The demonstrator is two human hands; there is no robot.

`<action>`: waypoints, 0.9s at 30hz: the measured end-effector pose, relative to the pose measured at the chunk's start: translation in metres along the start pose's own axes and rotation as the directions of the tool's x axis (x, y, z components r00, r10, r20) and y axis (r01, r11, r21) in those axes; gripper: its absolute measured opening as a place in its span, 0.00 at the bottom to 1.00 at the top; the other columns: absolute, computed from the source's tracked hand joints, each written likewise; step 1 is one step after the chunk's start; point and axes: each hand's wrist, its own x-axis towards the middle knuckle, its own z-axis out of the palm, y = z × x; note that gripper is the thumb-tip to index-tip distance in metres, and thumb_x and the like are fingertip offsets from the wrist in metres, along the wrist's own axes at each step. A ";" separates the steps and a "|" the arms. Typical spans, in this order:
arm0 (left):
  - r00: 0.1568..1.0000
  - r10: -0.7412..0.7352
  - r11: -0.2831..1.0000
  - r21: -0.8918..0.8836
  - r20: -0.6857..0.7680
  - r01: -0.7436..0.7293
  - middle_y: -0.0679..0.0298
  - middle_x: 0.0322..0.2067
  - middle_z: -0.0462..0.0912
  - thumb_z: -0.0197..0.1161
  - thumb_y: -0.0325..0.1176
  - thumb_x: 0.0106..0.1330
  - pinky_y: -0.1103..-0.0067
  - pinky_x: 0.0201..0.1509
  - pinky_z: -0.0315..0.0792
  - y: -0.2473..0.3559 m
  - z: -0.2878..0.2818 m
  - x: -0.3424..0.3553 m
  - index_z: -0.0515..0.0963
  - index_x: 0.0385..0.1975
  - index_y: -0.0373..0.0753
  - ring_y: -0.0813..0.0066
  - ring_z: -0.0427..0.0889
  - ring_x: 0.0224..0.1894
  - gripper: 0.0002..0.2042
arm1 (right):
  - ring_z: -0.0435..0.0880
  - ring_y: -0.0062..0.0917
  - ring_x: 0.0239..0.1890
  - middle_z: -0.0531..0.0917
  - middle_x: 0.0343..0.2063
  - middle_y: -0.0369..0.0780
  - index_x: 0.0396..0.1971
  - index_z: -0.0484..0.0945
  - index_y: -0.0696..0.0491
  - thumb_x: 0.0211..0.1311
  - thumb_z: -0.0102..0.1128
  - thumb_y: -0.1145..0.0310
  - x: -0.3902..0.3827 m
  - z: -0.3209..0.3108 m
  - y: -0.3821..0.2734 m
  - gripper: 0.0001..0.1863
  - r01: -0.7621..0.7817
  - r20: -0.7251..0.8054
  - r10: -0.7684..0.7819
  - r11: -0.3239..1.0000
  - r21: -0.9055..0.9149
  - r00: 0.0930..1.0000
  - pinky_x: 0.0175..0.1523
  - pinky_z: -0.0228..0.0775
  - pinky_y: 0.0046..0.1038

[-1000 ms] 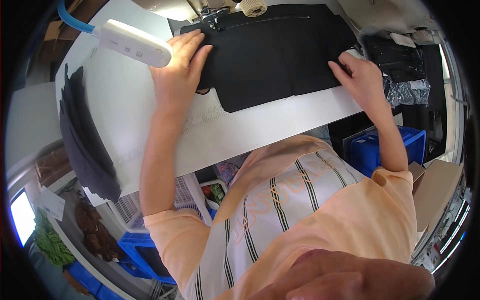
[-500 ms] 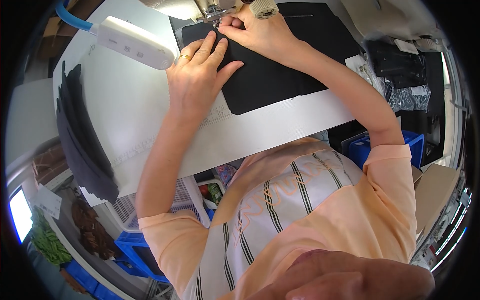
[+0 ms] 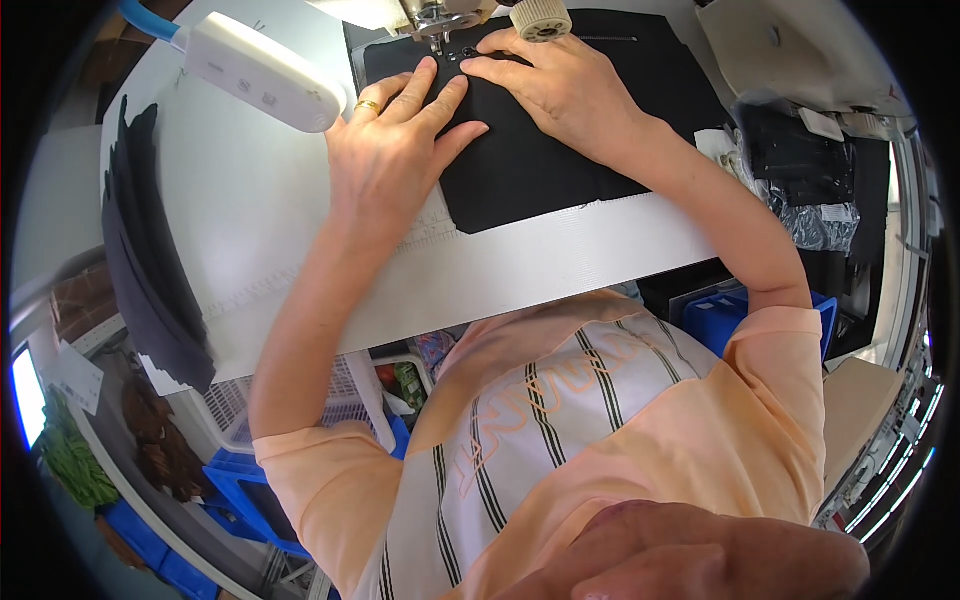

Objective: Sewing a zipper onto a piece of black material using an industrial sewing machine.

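My left hand [image 3: 390,150] lies spread on the black fabric piece [image 3: 560,180], fingertips just left of the sewing machine's presser foot [image 3: 436,45]; a gold ring is on one finger. My right hand [image 3: 570,100] rests on the fabric right of the foot, thumb and index finger slightly apart beside a small metal zipper pull [image 3: 468,52]; its other fingers are partly hidden. A zipper [image 3: 610,39] runs along the fabric's upper part. A white lamp or device [image 3: 258,75] on a blue cable hangs over my left fingers.
The white table [image 3: 240,240] has a printed scale and, at left, dark fabric strips [image 3: 150,260]. At right are black bagged items [image 3: 800,160]. Below are a white plastic basket [image 3: 280,400], blue crates [image 3: 250,490] and a cardboard box [image 3: 860,400].
My right hand went from the fabric's right edge to beside the presser foot, then shifted slightly down and right. My left hand moved right and now lies spread near the foot.
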 end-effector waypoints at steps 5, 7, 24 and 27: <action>1.000 0.009 0.999 0.038 -0.006 -0.008 0.65 0.46 0.86 0.73 0.47 0.52 0.77 0.37 0.72 0.002 -0.001 -0.002 0.86 0.42 0.48 0.72 0.83 0.44 0.18 | 0.79 0.25 0.44 0.81 0.44 0.31 0.43 0.83 0.47 0.50 0.63 0.75 -0.003 -0.002 -0.004 0.18 0.017 -0.007 -0.017 0.998 -0.065 1.000 0.47 0.73 0.27; 0.986 -0.125 0.988 -0.072 0.113 0.134 0.69 0.54 0.82 0.69 0.47 0.57 0.39 0.61 0.54 0.003 0.000 -0.007 0.84 0.48 0.52 0.69 0.79 0.50 0.19 | 0.79 0.25 0.44 0.81 0.44 0.31 0.43 0.83 0.47 0.50 0.63 0.75 -0.004 -0.003 -0.006 0.18 0.023 -0.013 -0.024 0.996 -0.083 1.000 0.46 0.72 0.27; 0.998 -0.063 0.996 -0.065 -0.004 0.062 0.64 0.47 0.85 0.74 0.41 0.50 0.75 0.42 0.79 -0.004 0.002 0.007 0.87 0.41 0.45 0.65 0.81 0.42 0.18 | 0.80 0.26 0.43 0.82 0.41 0.33 0.43 0.83 0.49 0.50 0.62 0.74 0.004 0.003 -0.001 0.17 0.023 -0.040 -0.026 0.996 -0.084 0.999 0.46 0.72 0.29; 0.998 -0.060 0.994 -0.090 -0.001 0.059 0.64 0.47 0.85 0.74 0.42 0.50 0.75 0.42 0.79 -0.005 0.001 0.007 0.87 0.41 0.45 0.65 0.81 0.42 0.18 | 0.80 0.26 0.43 0.82 0.40 0.33 0.43 0.83 0.49 0.50 0.62 0.74 0.003 0.003 -0.002 0.17 0.012 -0.047 -0.016 0.996 -0.094 0.999 0.46 0.72 0.29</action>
